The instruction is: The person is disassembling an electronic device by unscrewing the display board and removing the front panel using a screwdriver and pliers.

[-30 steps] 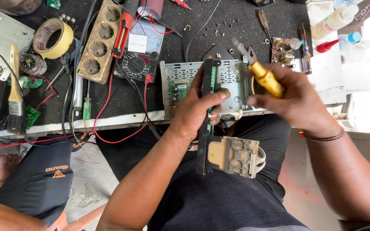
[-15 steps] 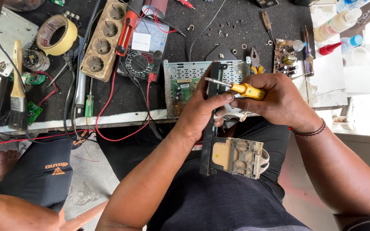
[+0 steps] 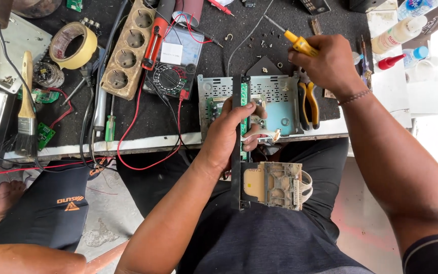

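Head view: left hand (image 3: 231, 133) fingers clamped on the black panel (image 3: 237, 152) of a metal chassis (image 3: 275, 104) at the bench edge. Right hand (image 3: 330, 63) wraps tight around a yellow screwdriver (image 3: 300, 45), raised over the black mat (image 3: 239, 30), pliers (image 3: 307, 104) just below it.

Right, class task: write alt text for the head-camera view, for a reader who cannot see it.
Seen from above, a seated person's left hand grips an opened electronic chassis at the edge of a cluttered workbench, while the right hand holds a yellow-handled screwdriver above it. Yellow-handled pliers, a multimeter and a roll of tape lie nearby.
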